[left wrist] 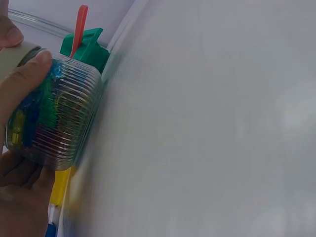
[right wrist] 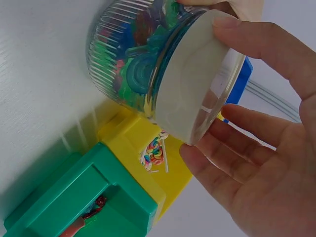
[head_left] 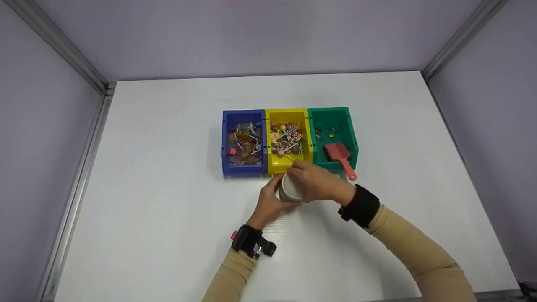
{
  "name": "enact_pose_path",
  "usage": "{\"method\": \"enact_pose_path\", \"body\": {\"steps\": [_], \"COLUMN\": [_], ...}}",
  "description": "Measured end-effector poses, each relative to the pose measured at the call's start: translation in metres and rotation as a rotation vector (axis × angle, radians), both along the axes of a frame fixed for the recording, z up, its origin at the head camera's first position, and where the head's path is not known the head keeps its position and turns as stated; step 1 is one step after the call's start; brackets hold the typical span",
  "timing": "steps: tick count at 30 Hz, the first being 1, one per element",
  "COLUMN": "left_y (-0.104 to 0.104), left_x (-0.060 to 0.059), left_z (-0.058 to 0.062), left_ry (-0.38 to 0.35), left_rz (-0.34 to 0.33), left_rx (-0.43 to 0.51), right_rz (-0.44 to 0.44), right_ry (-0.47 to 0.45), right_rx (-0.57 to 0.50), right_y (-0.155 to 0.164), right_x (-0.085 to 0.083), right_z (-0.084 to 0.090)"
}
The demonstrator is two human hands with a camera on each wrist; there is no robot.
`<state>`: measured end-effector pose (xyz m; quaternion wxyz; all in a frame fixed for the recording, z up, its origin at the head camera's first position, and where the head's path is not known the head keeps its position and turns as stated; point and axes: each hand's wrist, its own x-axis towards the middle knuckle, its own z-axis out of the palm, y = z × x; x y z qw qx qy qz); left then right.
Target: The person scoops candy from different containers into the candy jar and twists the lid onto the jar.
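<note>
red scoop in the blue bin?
No, the red scoop lies in the green bin; the blue bin holds lollipops.

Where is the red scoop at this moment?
In the head view, the red scoop lies in the green bin at the right end of the row, its handle sticking out over the front rim, near the right hand.

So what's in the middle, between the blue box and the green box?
The yellow box sits between the blue box and the green box, touching both, full of swirly lollipops. The head view shows it.

blue bin [head_left: 244, 142], green bin [head_left: 333, 136], red scoop [head_left: 339, 155]
</note>
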<state>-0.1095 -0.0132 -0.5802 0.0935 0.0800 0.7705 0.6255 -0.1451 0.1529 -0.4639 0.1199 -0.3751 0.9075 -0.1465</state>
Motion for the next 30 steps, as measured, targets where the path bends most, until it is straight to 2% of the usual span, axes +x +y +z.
{"method": "enact_pose_path", "body": {"steps": [7, 15, 19, 21, 23, 25, 30], "left_y": [0.001, 0.001, 0.001, 0.001, 0.001, 0.0, 0.0], "left_x": [-0.001, 0.0, 0.0, 0.0, 0.0, 0.0, -0.001], "left_z": [0.0, 0.001, 0.001, 0.001, 0.0, 0.0, 0.001], "left_ry": [-0.005, -0.021, -0.022, -0.011, -0.003, 0.008, -0.012], "left_rz": [-0.006, 0.013, 0.018, 0.016, 0.008, -0.003, -0.011], "left_rx": [-0.003, -0.016, -0.012, -0.01, -0.007, -0.011, -0.017], "right_rz": [-0.128, -0.305, -0.347, -0.359, -0.354, -0.311, -0.09], "right_ry": [0.007, 0.108, 0.16, 0.151, 0.123, 0.095, 0.1], "right_rx": [0.052, 0.123, 0.159, 0.178, 0.18, 0.161, 0.066], "right_y": [-0.005, -0.012, -0.015, -0.015, -0.015, -0.012, -0.005], "right_x": [0.002, 0.013, 0.017, 0.018, 0.019, 0.017, 0.01], "right_z": [0.0, -0.006, -0.008, -0.007, -0.006, -0.005, -0.001]}}
